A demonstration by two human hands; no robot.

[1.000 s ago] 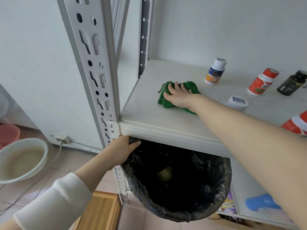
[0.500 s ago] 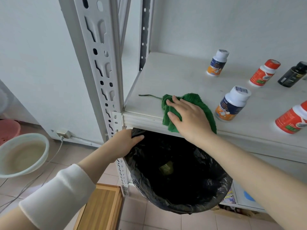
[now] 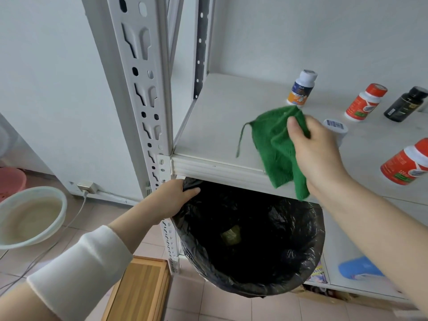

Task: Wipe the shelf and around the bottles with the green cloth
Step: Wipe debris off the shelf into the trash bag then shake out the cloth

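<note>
Hanging from the right hand [image 3: 317, 149], whose thumb and fingers pinch its top, the green cloth [image 3: 278, 147] drapes in front of the shelf's [image 3: 220, 126] near edge. A barcode-capped bottle [image 3: 335, 125] stands half hidden behind that hand. A blue-labelled bottle [image 3: 301, 90], a red bottle [image 3: 364, 101] and a dark bottle [image 3: 405, 104] stand farther back. Below, the left hand [image 3: 176, 198] grips the rim of a black-lined bin [image 3: 254, 262]. A basin [image 3: 30, 216] sits far left.

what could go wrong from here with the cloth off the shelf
The right hand pinches the green cloth in front of the white-capped bottle; a back sweep might knock it over. The cloth hangs over the black-lined bin that the left hand holds, so a slipped pinch could drop it in.
</note>
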